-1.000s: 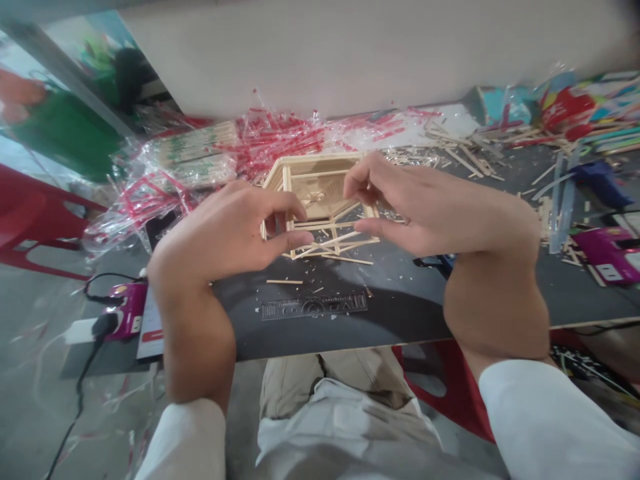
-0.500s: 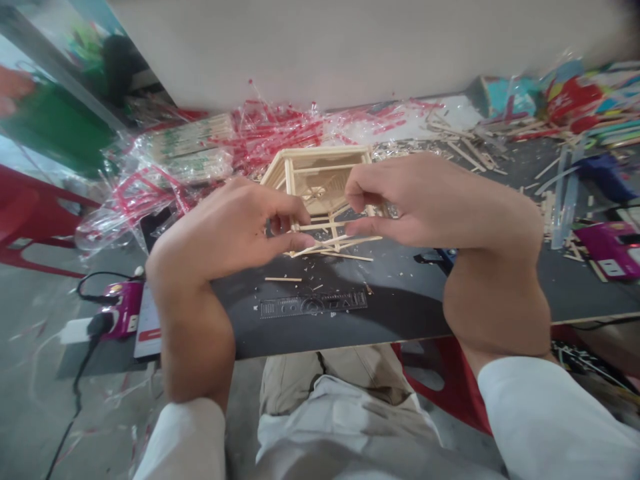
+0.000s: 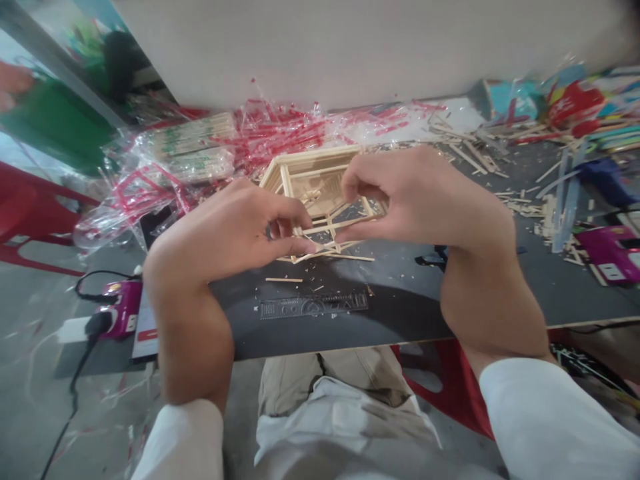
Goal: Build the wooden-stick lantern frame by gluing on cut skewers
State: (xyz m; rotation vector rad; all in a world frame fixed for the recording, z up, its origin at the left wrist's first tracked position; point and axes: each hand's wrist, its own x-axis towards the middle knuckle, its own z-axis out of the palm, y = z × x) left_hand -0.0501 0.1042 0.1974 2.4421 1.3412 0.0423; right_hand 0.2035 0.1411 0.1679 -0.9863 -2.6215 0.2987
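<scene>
A pale wooden stick model point(image 3: 283, 180), an open frame with slatted walls, sits tilted on the dark table between my hands. My left hand point(image 3: 235, 227) pinches the near left corner of its frame, a stick end showing between thumb and forefinger. My right hand point(image 3: 405, 193) is curled around the near right side. Its thumb lies along a front crossbar, with the forefinger tip apart above it; its other fingertips are partly hidden. A loose thin stick point(image 3: 283, 280) and a clear plastic ruler point(image 3: 314, 306) lie nearer me.
Plastic-wrapped stick bundles point(image 3: 200, 143) and red-edged wrappers point(image 3: 280, 130) crowd the table's back left. Stick offcuts point(image 3: 470, 153) are scattered at the back right. Purple power strips point(image 3: 123, 310) point(image 3: 610, 253) flank the work area. A red chair point(image 3: 35, 217) stands on the left.
My right hand has shifted slightly left, its thumb further along the front crossbar. The model has turned and tilted a little. My left hand keeps its pinch.
</scene>
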